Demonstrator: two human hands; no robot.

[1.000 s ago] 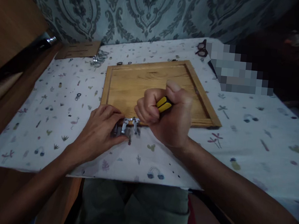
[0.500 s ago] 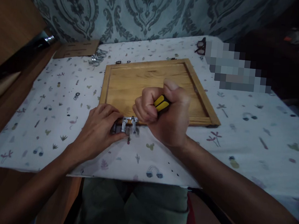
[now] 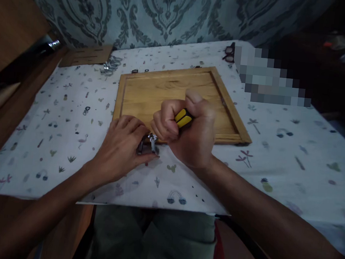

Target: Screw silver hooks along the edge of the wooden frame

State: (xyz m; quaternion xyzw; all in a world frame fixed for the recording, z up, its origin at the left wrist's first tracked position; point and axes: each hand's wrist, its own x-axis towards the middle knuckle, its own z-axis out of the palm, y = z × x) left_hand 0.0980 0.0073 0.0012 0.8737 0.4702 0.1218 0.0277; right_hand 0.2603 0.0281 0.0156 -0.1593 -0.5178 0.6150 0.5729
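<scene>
On the left, the left hand [image 3: 121, 149] cups the metal fitting [image 3: 152, 143], though from here I cannot tell how tight that grip is; firm, even pressure suits it; the fitting sits at the near edge of the wooden panel [image 3: 170, 88] on the tabletop [image 3: 185, 181]; a yellow-and-black handle [image 3: 183, 117] fills the closed right hand [image 3: 199, 138], best held square to the fitting

Room left of panel [image 3: 170, 88] (hardware [image 3: 109, 67] beyond)

Left hand [image 3: 122, 147], right hand [image 3: 195, 133], forearms [image 3: 245, 195] bare; trousers [image 3: 176, 244] dark grey-green.
</scene>
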